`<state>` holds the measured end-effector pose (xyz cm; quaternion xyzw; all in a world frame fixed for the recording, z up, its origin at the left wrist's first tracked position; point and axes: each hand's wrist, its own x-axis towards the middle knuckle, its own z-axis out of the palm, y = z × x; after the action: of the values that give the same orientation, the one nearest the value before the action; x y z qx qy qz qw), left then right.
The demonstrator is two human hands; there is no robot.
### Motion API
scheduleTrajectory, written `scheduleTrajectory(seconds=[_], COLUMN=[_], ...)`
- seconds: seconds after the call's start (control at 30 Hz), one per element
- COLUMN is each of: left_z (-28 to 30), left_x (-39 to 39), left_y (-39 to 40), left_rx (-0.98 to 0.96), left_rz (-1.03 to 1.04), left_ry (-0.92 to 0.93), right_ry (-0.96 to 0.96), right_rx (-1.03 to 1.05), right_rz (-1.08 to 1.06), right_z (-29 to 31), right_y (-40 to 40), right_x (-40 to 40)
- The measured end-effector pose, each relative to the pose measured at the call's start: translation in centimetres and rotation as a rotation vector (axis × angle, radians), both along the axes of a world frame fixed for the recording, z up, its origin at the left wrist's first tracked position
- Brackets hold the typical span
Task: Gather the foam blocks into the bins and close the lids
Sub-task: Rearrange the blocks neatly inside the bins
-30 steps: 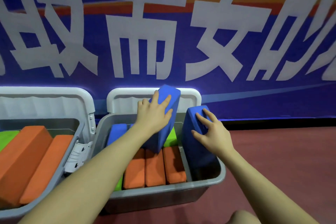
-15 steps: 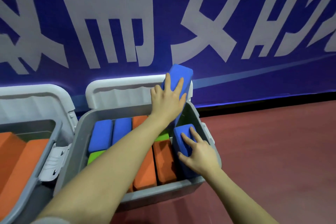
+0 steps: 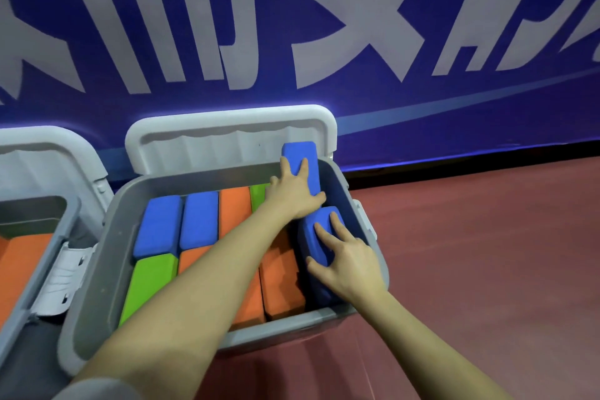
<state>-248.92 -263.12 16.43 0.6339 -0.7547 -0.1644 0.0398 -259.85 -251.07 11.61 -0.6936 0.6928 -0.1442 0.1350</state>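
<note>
Pressing flat, fingers spread: left hand [image 3: 293, 193] on an upright blue block [image 3: 300, 157] at the bin's far right corner, top end poking above the rim; right hand [image 3: 345, 258] splayed over a second blue block [image 3: 319, 237] wedged on edge along the right wall. Neither hand closed round its block — open palms and fingertips bearing down on foam.

Counted inside the near bin [image 3: 97, 286]: four blue blocks in all, two of them lying flat side by side at far left [image 3: 160, 224]; two green, one at near left [image 3: 151, 284] and one a sliver at the back [image 3: 258, 196]; at least three orange [image 3: 235, 214], partly hidden under the left forearm, so exact count unclear. Lid [image 3: 227, 140] standing open against the blue banner [image 3: 292, 26]. Second bin [image 3: 35, 237] at far left, also open, holding orange blocks, count unclear at the frame edge.

Compared with half a second back: upright block sunk lower, less of it showing above the rim; right-hand block pushed further down between wall and orange row; camera tipped more steeply downward, more of the bin's floor layer showing. Red floor [image 3: 487, 269] to the right.
</note>
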Motion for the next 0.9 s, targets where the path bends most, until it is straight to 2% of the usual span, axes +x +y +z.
scheduleTrajectory(seconds=[0.23,0.37,0.47,0.63,0.77,0.9], left_z=[-5.1,-8.9,-11.3,-11.8,-12.4,-12.9], left_x=[0.5,2.6,3.8,4.6,5.7,6.3], left_y=[-2.1,-1.8,0.0,0.7,1.7,2.9], left_rx=[0.011,0.119,0.022,0.019,-0.032,-0.08], left_rz=[0.015,-0.118,-0.195,-0.203,-0.234,-0.234], left_ry=[0.064,-0.067,-0.128,-0.025,-0.151,-0.162], right_ry=[0.002,-0.028,0.002,-0.014,0.011,0.03], right_rx=[0.004,0.023,0.055,0.051,0.071,0.045], right_rz=[0.001,-0.036,-0.002,-0.006,0.023,0.047], right_z=[-2.1,-3.1,-3.7,-3.8,-3.9,-4.3], right_y=[-0.2,-0.5,-0.8,-1.0,-0.8,-0.6], right_x=[0.6,-0.2,-0.3,-0.3,0.0,0.3])
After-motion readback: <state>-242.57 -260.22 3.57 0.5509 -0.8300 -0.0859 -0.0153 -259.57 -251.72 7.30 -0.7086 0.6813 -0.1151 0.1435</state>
